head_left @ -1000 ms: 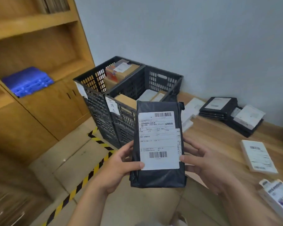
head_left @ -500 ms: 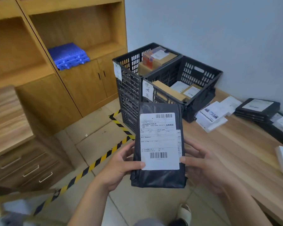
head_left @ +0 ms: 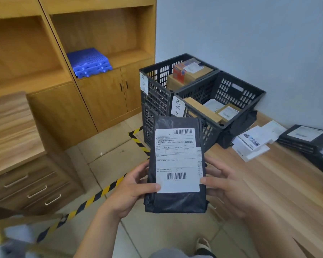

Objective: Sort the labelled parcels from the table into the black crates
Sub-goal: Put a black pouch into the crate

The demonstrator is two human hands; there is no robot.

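Observation:
I hold a black plastic parcel point(head_left: 176, 201) with a white shipping label upright in front of me. My left hand point(head_left: 132, 190) grips its left edge, thumb on the label. My right hand point(head_left: 229, 190) grips its right edge, thumb on the label's corner. Beyond the parcel stand two black crates: the near crate point(head_left: 250, 101) with a handwritten tag holds brown and white parcels, and the far crate point(head_left: 157, 71) holds a brown box and an orange one. The wooden table point(head_left: 268, 179) lies to my right.
White boxes point(head_left: 255, 142) and black labelled parcels point(head_left: 304, 135) lie on the table beside the crates. A wooden cabinet point(head_left: 104, 94) with a blue plastic tray point(head_left: 90, 64) stands to the left, a drawer unit point(head_left: 26, 175) nearer. Yellow-black tape point(head_left: 93, 198) crosses the floor.
The view has swung left and the crates now sit further right and higher. Both hands keep the same hold on the black parcel.

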